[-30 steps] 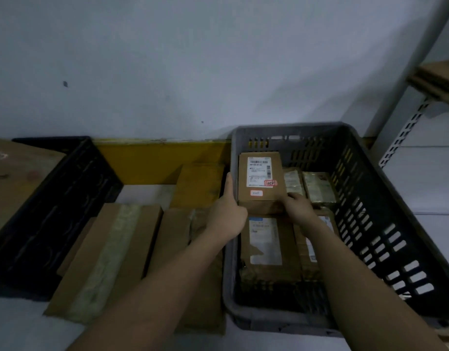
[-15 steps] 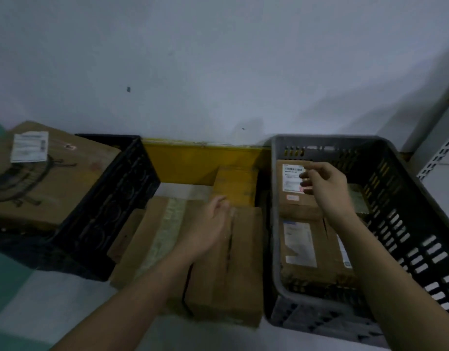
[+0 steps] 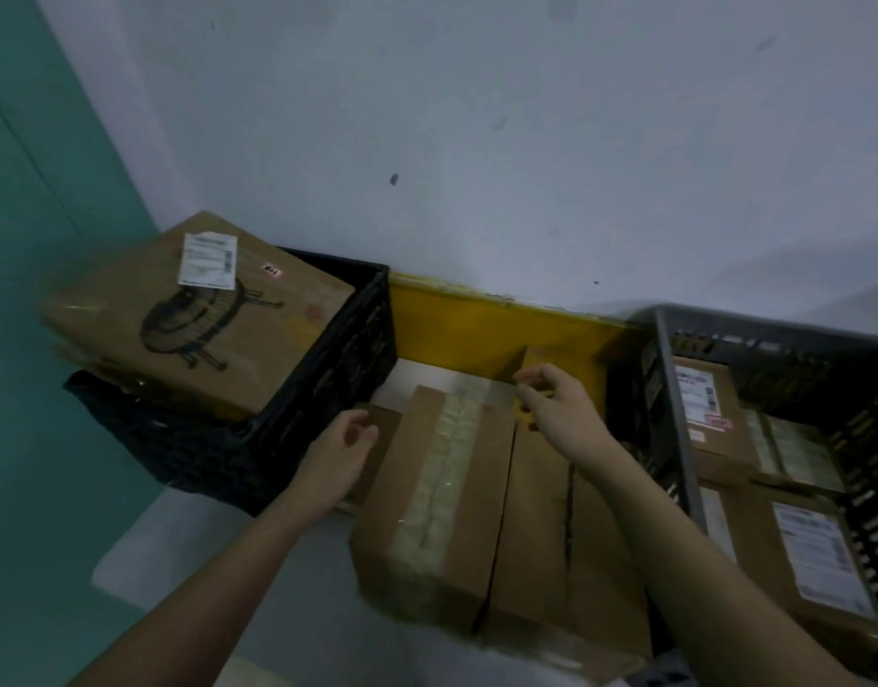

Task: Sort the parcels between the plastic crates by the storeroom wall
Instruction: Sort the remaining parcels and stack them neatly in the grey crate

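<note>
Two plastic crates stand by the pale storeroom wall [image 3: 476, 116]: a black crate [image 3: 288, 419] on the left and a grey crate [image 3: 674, 428] on the right, with a yellow strip [image 3: 466, 329] along the foot of the wall between them. A large brown box [image 3: 219, 329] with a white label and a printed drawing lies tilted on top of the black crate, overhanging its left rim. Between the crates, on the floor, sit a taped carton [image 3: 441, 503] and, just beside it on its right, a plain carton [image 3: 560, 547]. Inside the grey crate lie several labelled parcels [image 3: 709, 414]. The left hand [image 3: 340, 456] hovers between the black crate's near corner and the taped carton, fingers loosely curled and holding nothing. The right hand [image 3: 555, 404] is above the far ends of the two cartons, also loosely curled and empty, thumb near the fingertips without pinching anything. A teal wall [image 3: 40, 190] fills the left edge
</note>
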Action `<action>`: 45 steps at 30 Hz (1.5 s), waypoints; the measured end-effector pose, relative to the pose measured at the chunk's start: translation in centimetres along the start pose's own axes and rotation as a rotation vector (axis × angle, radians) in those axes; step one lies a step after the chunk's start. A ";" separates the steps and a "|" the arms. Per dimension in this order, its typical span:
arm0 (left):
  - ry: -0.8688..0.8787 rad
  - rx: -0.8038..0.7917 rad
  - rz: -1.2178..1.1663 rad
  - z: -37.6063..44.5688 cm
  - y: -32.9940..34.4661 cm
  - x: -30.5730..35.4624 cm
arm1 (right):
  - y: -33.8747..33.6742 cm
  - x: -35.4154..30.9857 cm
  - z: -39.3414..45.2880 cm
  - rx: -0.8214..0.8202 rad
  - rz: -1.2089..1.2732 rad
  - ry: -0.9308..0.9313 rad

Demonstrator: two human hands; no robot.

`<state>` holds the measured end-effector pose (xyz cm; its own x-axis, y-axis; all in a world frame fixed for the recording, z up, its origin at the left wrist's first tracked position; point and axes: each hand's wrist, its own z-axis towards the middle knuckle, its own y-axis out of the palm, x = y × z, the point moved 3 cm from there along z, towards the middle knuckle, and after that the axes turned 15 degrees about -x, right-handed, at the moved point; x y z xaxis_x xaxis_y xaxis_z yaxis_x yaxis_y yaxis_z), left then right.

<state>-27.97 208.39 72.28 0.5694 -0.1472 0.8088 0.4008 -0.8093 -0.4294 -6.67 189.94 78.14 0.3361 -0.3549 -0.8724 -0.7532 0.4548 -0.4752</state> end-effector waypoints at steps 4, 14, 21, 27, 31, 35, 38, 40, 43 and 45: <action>0.013 -0.096 -0.037 0.4 1.0 -2.6 | 4.0 2.9 0.9 0.033 -0.037 0.138; 0.024 -0.261 -0.109 3.0 4.9 -3.8 | 9.2 6.1 -2.6 0.105 0.124 0.248; 0.100 -0.233 -0.048 2.4 5.2 -3.7 | 11.2 6.3 -4.2 0.186 -0.021 0.215; 0.074 -0.199 -0.023 2.7 4.8 -4.0 | 11.0 6.1 -4.3 0.173 -0.009 0.194; 0.061 -0.196 -0.025 2.6 4.6 -4.2 | 11.7 5.7 -5.0 0.169 -0.004 0.123; 0.042 -0.197 -0.031 2.5 4.6 -4.3 | 11.6 5.4 -4.8 0.151 -0.013 0.124; 0.041 -0.185 -0.070 2.2 4.3 -4.4 | 12.2 5.2 -5.0 0.137 0.029 0.115; 0.053 -0.167 -0.116 1.9 3.9 -4.5 | 12.9 4.8 -5.2 0.112 0.083 0.099; 0.071 -0.139 -0.183 1.3 2.6 -4.3 | 13.3 3.7 -4.7 0.115 0.175 0.056; 0.070 -0.152 -0.216 0.9 1.4 -3.4 | 12.9 2.7 -4.1 0.147 0.196 0.051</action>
<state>-28.69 208.28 68.59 0.4295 0.0032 0.9031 0.3922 -0.9014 -0.1833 -17.79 191.48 70.12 0.1601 -0.2875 -0.9443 -0.7096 0.6315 -0.3126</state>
